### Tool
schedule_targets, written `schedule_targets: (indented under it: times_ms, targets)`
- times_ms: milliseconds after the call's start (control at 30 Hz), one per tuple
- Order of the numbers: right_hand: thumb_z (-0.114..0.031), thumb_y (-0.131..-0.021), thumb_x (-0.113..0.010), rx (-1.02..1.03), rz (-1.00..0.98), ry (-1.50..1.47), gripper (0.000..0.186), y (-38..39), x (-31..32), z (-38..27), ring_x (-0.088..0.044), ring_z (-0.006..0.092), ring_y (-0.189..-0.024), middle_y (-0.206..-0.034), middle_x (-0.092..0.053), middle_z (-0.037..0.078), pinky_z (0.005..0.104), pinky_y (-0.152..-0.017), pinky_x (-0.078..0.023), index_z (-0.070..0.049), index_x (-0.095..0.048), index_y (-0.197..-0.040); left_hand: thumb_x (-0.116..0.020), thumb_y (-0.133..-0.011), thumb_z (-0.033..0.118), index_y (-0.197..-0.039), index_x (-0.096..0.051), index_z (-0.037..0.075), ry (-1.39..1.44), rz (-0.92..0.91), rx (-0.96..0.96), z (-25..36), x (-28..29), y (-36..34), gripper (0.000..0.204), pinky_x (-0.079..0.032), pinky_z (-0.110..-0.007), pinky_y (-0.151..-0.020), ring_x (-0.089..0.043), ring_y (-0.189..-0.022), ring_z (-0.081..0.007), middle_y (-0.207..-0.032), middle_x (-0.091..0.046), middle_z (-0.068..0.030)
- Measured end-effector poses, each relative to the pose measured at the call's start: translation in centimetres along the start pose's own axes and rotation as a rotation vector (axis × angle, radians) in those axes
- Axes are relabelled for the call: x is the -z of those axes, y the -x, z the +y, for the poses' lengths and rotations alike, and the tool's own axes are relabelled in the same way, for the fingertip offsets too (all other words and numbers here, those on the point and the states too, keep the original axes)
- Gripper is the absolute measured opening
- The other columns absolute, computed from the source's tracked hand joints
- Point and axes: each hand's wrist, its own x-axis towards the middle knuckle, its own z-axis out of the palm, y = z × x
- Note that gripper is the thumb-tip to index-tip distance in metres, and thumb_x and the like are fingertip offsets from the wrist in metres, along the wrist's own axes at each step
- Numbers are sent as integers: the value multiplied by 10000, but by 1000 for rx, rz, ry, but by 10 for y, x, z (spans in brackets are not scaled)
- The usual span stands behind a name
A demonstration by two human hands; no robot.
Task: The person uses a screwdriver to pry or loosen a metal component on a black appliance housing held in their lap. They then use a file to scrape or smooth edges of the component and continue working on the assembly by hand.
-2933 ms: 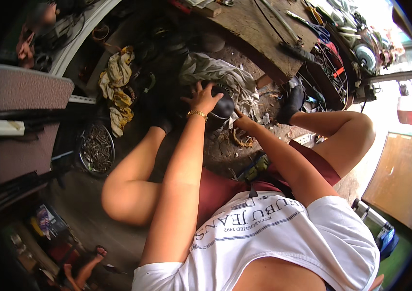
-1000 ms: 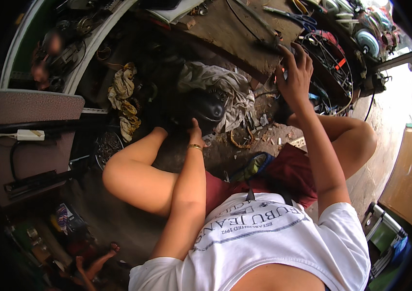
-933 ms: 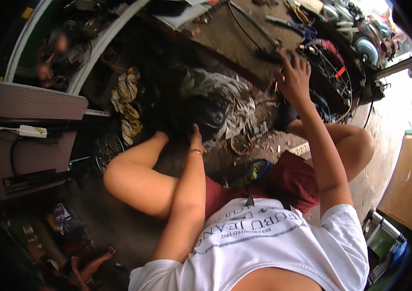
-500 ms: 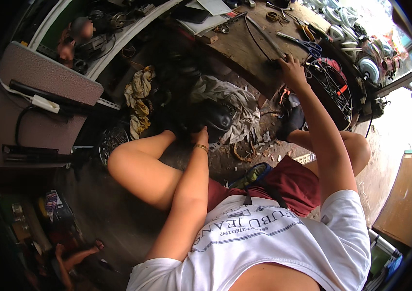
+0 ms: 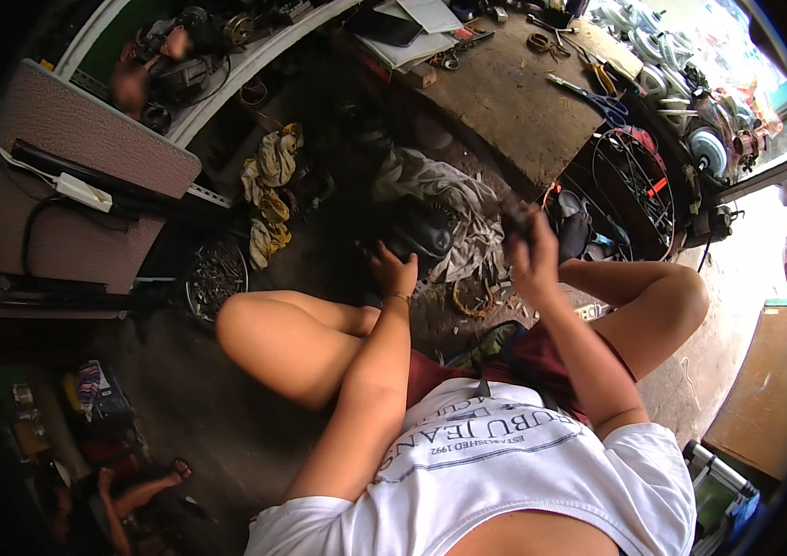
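On the floor between my legs lies a shiny black rounded piece (image 5: 428, 236), its far side lost in shadow. My left hand (image 5: 395, 271) is at its near edge, fingers spread and apparently touching it. A crumpled grey cloth (image 5: 472, 208) lies against the piece. My right hand (image 5: 534, 259), smeared by motion, is raised over the floor to the right of the cloth. Its fingers are closed round a dark tool (image 5: 516, 218), whose shape is too blurred to make out.
A low wooden table (image 5: 504, 102) ahead bears blue-handled scissors (image 5: 592, 97), pliers (image 5: 604, 79) and papers (image 5: 402, 42). Right of it stands a bin of wires (image 5: 634, 185). A yellowish rag (image 5: 273, 195) and a bowl of small metal parts (image 5: 217, 278) are at left. Scraps litter the floor.
My right hand has come back from the table toward me, and the long metal tool it held there has left the tabletop. My left hand's fingers have spread at the black piece.
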Motion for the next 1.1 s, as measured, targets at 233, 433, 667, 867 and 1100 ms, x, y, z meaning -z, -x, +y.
schedule_targets:
  times_ms: [233, 433, 667, 867, 1100]
  targets:
    - [-134, -869, -567, -58, -291, 290, 186, 47, -73, 51, -555, 474, -838, -893, -574, 243, 501, -674, -431, -28, -470, -988, -907, -541, 369, -1521, -25, 100, -238, -209, -304, -2, 36, 1, 1346, -272, -522, -1122, -204, -1396, -463, -1528, -147, -286]
    - [-128, -872, -576, 1, -307, 309, 214, 53, -92, 56, -530, 484, -858, -918, -536, 247, 504, -683, -423, -13, -444, -994, -903, -539, 377, -1514, -81, 98, -213, -194, -252, 7, 45, 6, 1305, -339, -564, -1066, -212, -1400, -439, -1536, -178, -224]
    - [-204, -891, -591, -31, -427, 455, 318, 73, -111, 58, -586, 436, -870, -1067, -540, 183, 505, -693, -486, -40, -469, -1134, -882, -572, 415, -1506, -128, 134, -442, -139, -240, 13, 43, 4, 1233, -318, -621, -1048, -204, -1428, -366, -1562, -176, -116]
    - [-211, -920, -551, -75, -449, 432, 421, 41, -122, 38, -611, 426, -845, -1073, -578, 181, 493, -692, -507, -150, -457, -1325, -833, -652, 330, -1506, -110, 83, -346, -160, -263, -4, 26, -3, 1145, -291, -644, -1055, -202, -1431, -363, -1556, -186, -127]
    - [-238, -905, -556, 170, -621, 633, 462, 37, -153, 71, -631, 391, -863, -1050, -621, 161, 473, -706, -519, -217, -467, -1358, -641, -811, 433, -1511, -113, 67, -236, -65, -311, -17, 9, -24, 950, -336, -528, -1075, -254, -1394, -395, -1504, -239, -223]
